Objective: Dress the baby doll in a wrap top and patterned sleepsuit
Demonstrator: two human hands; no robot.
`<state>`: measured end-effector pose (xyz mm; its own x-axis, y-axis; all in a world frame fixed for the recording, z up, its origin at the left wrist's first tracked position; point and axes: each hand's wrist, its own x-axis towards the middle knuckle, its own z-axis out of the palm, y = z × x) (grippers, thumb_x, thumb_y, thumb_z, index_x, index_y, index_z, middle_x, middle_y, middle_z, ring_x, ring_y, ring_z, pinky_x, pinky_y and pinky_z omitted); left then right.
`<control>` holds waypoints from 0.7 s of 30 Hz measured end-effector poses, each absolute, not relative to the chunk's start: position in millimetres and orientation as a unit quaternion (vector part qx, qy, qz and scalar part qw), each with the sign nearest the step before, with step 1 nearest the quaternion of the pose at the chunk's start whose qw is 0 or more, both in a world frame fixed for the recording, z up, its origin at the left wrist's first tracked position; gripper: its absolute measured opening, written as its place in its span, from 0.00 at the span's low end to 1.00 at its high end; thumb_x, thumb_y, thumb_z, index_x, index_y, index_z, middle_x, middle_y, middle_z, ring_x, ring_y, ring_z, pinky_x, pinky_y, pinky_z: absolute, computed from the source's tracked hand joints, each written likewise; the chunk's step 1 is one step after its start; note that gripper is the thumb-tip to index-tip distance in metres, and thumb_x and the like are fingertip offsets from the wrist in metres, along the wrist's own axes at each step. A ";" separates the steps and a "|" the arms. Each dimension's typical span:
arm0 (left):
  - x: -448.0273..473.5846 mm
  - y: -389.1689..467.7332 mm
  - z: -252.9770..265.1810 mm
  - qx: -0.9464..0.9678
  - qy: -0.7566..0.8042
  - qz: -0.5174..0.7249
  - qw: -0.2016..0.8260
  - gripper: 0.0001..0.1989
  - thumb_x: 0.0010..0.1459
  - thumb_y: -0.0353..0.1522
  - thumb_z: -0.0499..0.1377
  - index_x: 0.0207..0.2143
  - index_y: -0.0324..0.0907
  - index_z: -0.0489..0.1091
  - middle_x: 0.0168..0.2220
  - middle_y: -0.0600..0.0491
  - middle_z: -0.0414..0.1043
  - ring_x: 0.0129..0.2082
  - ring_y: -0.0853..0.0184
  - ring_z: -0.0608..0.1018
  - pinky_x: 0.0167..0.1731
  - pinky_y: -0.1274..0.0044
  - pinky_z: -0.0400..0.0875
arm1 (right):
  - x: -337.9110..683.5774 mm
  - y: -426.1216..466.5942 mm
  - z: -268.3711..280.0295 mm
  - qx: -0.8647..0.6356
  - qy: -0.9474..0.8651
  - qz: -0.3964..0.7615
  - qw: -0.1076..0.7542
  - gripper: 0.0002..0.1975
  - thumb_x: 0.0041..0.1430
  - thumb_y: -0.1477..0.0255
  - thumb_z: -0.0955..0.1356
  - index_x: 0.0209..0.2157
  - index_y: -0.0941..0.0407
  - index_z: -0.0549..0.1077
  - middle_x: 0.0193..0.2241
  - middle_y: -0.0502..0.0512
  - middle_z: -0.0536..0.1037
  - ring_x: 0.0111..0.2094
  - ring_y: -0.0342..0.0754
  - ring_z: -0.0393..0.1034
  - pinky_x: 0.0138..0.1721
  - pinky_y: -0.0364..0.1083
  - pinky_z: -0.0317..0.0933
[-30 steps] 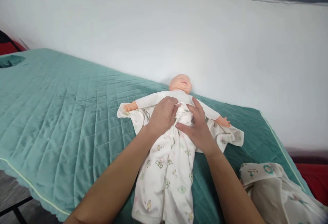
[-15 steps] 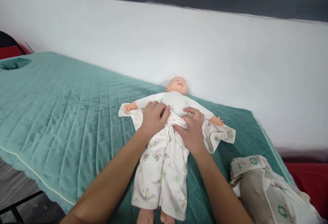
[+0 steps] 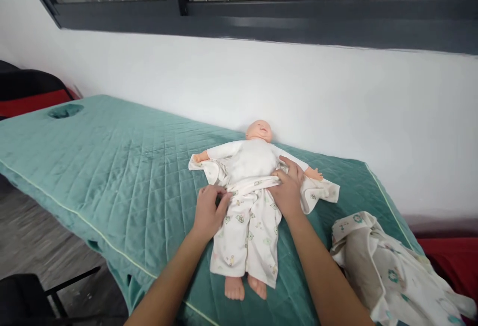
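A baby doll (image 3: 257, 159) with a white cloth torso lies face up, its head toward the wall and its bare feet toward me. It wears white printed baby pants (image 3: 244, 236), whose waistband is bunched and folded at the belly. My left hand (image 3: 211, 211) pinches the pants' side at the hip, thumb against curled fingers. On the other side, my right hand (image 3: 288, 186) grips the waistband between thumb and fingers, its index finger stretched along the doll's side. A printed baby shirt (image 3: 321, 190) is spread open under the doll's back and arms.
A green quilted bed cover (image 3: 130, 166) with a round hole (image 3: 65, 111) at the far left lies beneath everything. Crumpled printed baby cloth (image 3: 388, 266) rests at the right. Behind are a white wall (image 3: 336, 102) and a dark window frame (image 3: 298, 22). A black-and-red chair (image 3: 37, 92) stands left.
My left hand has moved down and outward from the doll's belly to its hip. The right hand stays at the waistband. The view has tilted up, showing the window and more floor.
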<state>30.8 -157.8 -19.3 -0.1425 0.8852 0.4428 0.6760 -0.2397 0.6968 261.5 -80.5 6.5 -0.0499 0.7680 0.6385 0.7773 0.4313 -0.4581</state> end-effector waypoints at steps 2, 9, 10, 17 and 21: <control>30.3 -157.5 -21.5 0.655 0.596 0.443 0.137 0.10 0.61 0.41 0.59 0.38 0.44 0.69 0.37 0.51 0.74 0.39 0.61 0.74 0.46 0.66 0.67 | 263.3 -84.2 5.9 -0.536 -0.722 -0.019 0.437 0.05 0.51 0.70 0.72 0.25 0.53 0.72 0.59 0.57 0.67 0.60 0.61 0.56 0.61 0.62 0.49; 29.8 -149.7 -20.6 0.670 0.574 0.438 0.171 0.17 0.57 0.41 0.64 0.47 0.45 0.71 0.44 0.50 0.76 0.47 0.59 0.76 0.51 0.65 0.67 | 273.2 -127.3 2.8 -0.556 -0.724 -0.011 0.407 0.04 0.52 0.70 0.71 0.26 0.53 0.72 0.61 0.55 0.64 0.62 0.63 0.53 0.61 0.65 0.49; 29.9 -149.6 -19.9 0.673 0.575 0.433 0.168 0.16 0.58 0.41 0.63 0.47 0.46 0.72 0.43 0.50 0.76 0.46 0.59 0.76 0.51 0.65 0.67 | 273.8 -135.0 0.8 -0.560 -0.724 -0.005 0.403 0.04 0.52 0.70 0.70 0.26 0.53 0.72 0.61 0.56 0.65 0.61 0.63 0.53 0.61 0.65 0.50; 30.1 -149.0 -18.8 0.684 0.563 0.434 0.164 0.17 0.59 0.42 0.62 0.48 0.46 0.73 0.43 0.50 0.77 0.44 0.61 0.76 0.49 0.67 0.68 | 271.2 -162.2 -10.5 -0.596 -0.701 0.072 0.386 0.03 0.54 0.70 0.68 0.27 0.54 0.71 0.51 0.62 0.71 0.55 0.62 0.59 0.58 0.64 0.55; 29.3 -149.0 -18.2 0.692 0.543 0.441 0.178 0.16 0.61 0.41 0.61 0.48 0.45 0.72 0.43 0.50 0.76 0.44 0.62 0.75 0.46 0.69 0.70 | 270.1 -157.5 -5.0 -0.575 -0.710 0.117 0.390 0.07 0.57 0.67 0.67 0.26 0.54 0.69 0.41 0.59 0.74 0.47 0.57 0.66 0.51 0.56 0.60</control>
